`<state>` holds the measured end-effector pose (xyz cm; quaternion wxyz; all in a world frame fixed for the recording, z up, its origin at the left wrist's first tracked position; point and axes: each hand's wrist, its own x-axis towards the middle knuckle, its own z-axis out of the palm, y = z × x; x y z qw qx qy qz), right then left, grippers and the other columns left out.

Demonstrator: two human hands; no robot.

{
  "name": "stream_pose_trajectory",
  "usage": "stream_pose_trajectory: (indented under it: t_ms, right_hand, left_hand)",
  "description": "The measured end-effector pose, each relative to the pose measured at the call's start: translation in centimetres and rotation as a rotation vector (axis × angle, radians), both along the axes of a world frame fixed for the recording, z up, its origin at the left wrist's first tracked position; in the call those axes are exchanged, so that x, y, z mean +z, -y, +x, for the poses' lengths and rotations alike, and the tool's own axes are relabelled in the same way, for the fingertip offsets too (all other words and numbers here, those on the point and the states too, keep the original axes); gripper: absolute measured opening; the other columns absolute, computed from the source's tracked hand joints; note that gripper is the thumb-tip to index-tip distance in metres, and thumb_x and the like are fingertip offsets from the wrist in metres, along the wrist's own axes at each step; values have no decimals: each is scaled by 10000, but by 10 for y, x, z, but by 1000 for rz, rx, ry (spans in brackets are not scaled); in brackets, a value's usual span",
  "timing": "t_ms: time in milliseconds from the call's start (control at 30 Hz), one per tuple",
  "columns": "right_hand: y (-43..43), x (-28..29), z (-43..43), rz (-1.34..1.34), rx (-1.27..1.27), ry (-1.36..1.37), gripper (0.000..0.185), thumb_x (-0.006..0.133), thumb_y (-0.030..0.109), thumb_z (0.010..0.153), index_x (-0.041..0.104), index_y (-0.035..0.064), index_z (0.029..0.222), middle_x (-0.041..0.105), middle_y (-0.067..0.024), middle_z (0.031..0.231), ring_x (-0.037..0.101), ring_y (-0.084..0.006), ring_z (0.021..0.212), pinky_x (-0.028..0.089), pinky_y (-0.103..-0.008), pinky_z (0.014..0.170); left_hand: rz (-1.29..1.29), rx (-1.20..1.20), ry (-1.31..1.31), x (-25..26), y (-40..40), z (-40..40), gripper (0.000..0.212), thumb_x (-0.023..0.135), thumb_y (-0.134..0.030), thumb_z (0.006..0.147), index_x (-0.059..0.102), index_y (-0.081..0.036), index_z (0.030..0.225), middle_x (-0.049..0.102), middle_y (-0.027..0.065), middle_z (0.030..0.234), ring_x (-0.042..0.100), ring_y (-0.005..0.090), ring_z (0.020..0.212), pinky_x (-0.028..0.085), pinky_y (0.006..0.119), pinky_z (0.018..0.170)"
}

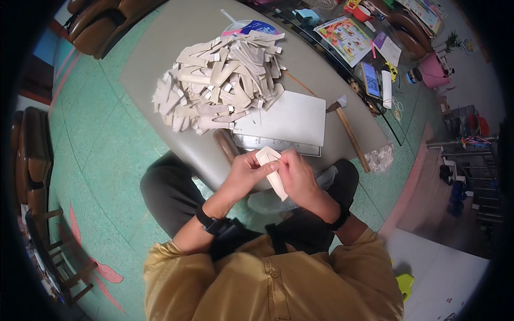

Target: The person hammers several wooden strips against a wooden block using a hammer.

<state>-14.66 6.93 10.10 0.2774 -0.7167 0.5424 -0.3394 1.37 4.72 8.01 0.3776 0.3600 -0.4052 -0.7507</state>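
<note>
A cream strip of padded fabric is held between both hands above my lap. My left hand pinches its left edge near the upper end, thumb lying across it. The fingers of my right hand grip the same piece at its upper right edge; the fingertips partly cover what they touch. Beyond the hands, a large heap of similar cream fabric pieces, several with small white tags, lies on a grey padded bench. A white board rests at the heap's right, over a metal plate bearing marks.
A hammer with a wooden handle lies at the bench's right edge, near clear plastic wrap. A round lidded tub stands behind the heap. On a dark glass table at right are a phone and a picture sheet.
</note>
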Motion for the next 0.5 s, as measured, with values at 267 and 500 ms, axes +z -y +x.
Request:
stream_pose_trajectory:
  t_ms: [267,500]
  right_hand:
    - [-1,9,0,183,-54,127,97,526,81,867,457,13,871,544,-161,706,580,-301,631,451,-361,568]
    - [3,4,-13,498,-47,478,138,580,119,867,506,3,857,595,-54,704,587,-92,622,469,-245,581]
  left_hand:
    - [-24,89,-13,0,-9,-8,215,584,-122,885,567,16,1049,622,30,957,549,67,841,450,224,752]
    - [-50,180,35,-5,-8,-10,183,574,-118,888,578,21,1007,612,7,873,525,45,755,453,215,653]
